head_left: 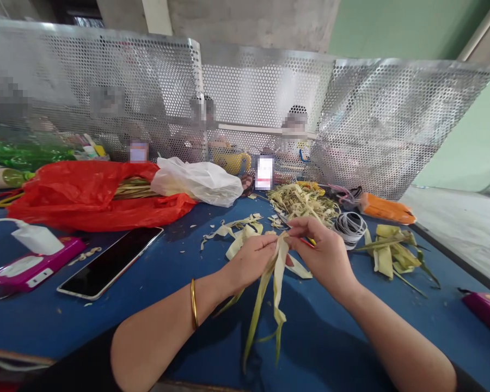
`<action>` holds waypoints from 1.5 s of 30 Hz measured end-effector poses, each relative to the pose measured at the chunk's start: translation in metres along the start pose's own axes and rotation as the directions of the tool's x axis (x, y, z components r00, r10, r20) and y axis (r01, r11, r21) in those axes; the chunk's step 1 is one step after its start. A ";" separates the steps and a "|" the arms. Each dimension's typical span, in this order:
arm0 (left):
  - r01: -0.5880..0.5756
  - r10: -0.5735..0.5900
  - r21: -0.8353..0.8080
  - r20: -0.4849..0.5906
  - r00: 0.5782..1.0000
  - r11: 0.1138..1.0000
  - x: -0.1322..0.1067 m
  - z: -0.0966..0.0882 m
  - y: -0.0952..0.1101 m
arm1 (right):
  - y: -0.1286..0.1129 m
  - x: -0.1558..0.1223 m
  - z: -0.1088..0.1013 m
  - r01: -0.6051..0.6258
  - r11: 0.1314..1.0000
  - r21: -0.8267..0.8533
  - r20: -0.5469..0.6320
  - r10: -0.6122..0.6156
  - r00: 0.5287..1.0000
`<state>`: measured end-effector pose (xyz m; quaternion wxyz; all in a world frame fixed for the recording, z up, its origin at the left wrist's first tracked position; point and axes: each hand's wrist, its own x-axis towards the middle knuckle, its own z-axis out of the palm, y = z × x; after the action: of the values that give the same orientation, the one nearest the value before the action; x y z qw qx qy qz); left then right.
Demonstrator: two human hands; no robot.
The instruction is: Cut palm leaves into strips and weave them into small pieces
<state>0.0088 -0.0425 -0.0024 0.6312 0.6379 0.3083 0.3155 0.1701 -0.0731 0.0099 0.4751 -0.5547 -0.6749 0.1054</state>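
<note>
Pale green-white corn husk strips (281,277) hang down between my two hands over the blue table. My left hand (251,262) is closed round their upper part, with a gold bangle on that wrist. On the other side my right hand (326,255) pinches the top of the husk between thumb and fingers. Loose husk pieces (240,242) lie just beyond my left hand. Something red and yellow shows partly behind my right fingers; I cannot make out what it is. More husk leaves (394,253) rest to the right of my right hand.
A perforated metal screen (265,92) edges the table, with people behind it. Nearby are a husk-scrap pile (302,202), a white-and-black coil (350,230), an orange packet (387,208), a red bag (73,190), a white bag (200,179), a phone (112,264) and a purple power strip (65,258).
</note>
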 end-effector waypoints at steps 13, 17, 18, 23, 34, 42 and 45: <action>0.132 -0.110 -0.277 0.092 0.990 0.952 0.004 0.007 -0.016 | 0.003 -0.002 0.008 -0.086 0.984 0.154 0.054 0.079 0.995; 0.151 -0.114 -0.283 0.142 0.983 0.947 0.003 0.005 -0.015 | 0.003 -0.002 0.010 -0.303 0.882 0.361 0.270 0.212 0.939; 0.176 -0.132 -0.289 0.166 0.977 0.941 0.003 0.004 -0.013 | 0.003 -0.002 0.010 -0.327 0.856 0.400 0.259 0.237 0.936; 0.270 -0.196 -0.292 0.258 0.946 0.918 -0.002 -0.001 -0.005 | 0.007 0.002 0.007 -0.313 0.808 0.500 0.029 0.345 0.938; 0.238 -0.189 -0.136 0.300 0.935 0.962 -0.003 -0.004 -0.004 | 0.024 0.028 -0.024 -0.217 0.513 0.831 -0.135 0.563 0.816; 0.228 -0.187 -0.020 0.502 0.844 0.974 -0.007 -0.012 0.001 | 0.013 0.028 -0.033 -0.215 0.554 0.804 -0.120 0.506 0.854; 0.259 -0.176 -0.115 0.474 0.863 0.959 -0.005 -0.012 0.003 | 0.003 0.020 -0.029 -0.282 0.582 0.763 -0.011 0.448 0.894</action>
<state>-0.0037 -0.0387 0.0002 0.7711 0.5974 0.1919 0.1081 0.1956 -0.0660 0.0338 0.6929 -0.4465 -0.3904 0.4100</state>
